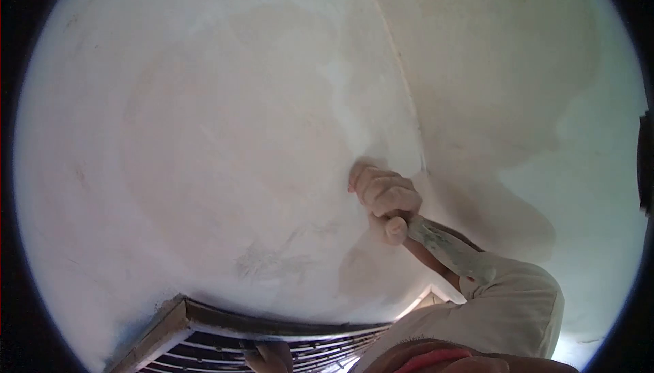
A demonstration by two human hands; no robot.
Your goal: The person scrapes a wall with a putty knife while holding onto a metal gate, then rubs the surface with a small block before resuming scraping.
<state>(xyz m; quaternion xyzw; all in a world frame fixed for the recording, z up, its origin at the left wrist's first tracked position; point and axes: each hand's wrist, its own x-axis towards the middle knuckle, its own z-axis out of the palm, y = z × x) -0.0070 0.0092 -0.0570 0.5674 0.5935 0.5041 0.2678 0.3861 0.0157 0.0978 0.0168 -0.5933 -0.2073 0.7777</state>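
Closest to us were the pale sleeve (518, 298) of the raised arm and, low at the bottom edge, what seemed to be the left hand (271, 356), resting against the window grille (204, 346). It was too dim there for us to tell whether its fingers were closed on a bar or only touching it. Further up, the gloved right hand (385, 196) was clenched around a stained tool (443, 243). One end of the tool pointed back along the forearm, and the other end was hidden behind the fist, which was pressed to the plastered surface (225, 134) just beside the corner seam (402, 80). Beyond the hand, we judged the work to be well advanced. Most of the left face looked covered and fairly even, with a whiter band curving up from the fist. What appeared to remain were the grey scuffed marks (272, 260) above the grille and a large duller patch (490, 66) on the far side of the seam.
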